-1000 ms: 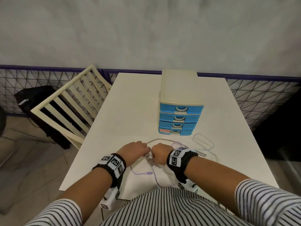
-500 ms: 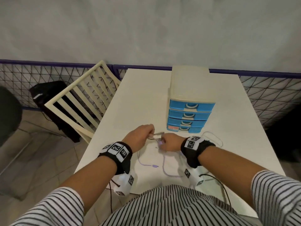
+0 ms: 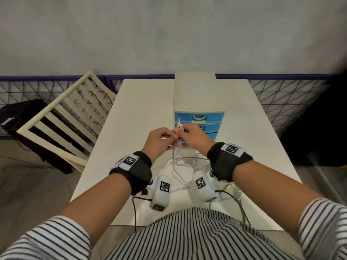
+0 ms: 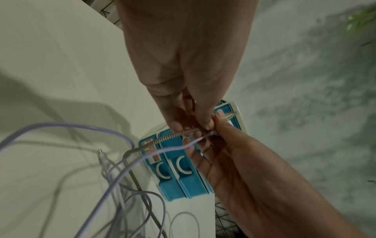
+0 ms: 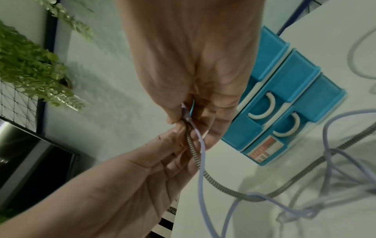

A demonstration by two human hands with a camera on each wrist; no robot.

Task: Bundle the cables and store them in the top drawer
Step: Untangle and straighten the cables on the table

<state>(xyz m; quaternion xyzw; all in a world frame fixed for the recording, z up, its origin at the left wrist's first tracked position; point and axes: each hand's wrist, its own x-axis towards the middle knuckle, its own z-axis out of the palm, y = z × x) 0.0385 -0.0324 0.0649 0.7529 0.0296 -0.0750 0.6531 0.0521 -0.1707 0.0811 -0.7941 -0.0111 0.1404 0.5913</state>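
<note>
My two hands meet above the white table [image 3: 142, 109], just in front of the cream drawer unit [image 3: 197, 91] with blue drawers. The top drawer [image 3: 199, 117] is closed. My left hand [image 3: 170, 137] pinches the end of a grey spring-wrapped cable [image 4: 162, 140]. Touching it, my right hand [image 3: 183, 131] pinches the plug end of a lilac cable [image 5: 201, 161], and a metal plug [image 4: 231, 115] sticks out past its thumb. Both cables hang down to a loose tangle [image 3: 187, 164] on the table between my wrists.
A cream slatted chair [image 3: 62, 119] leans at the table's left edge, with a black bag [image 3: 22, 117] on the floor behind it. Wire mesh fencing [image 3: 281, 102] runs along the wall. A green plant [image 5: 30, 67] hangs on the wall.
Both hands have risen from the table and moved forward to the drawer fronts, lifting the cable ends. The cables now hang from my fingers instead of lying flat.
</note>
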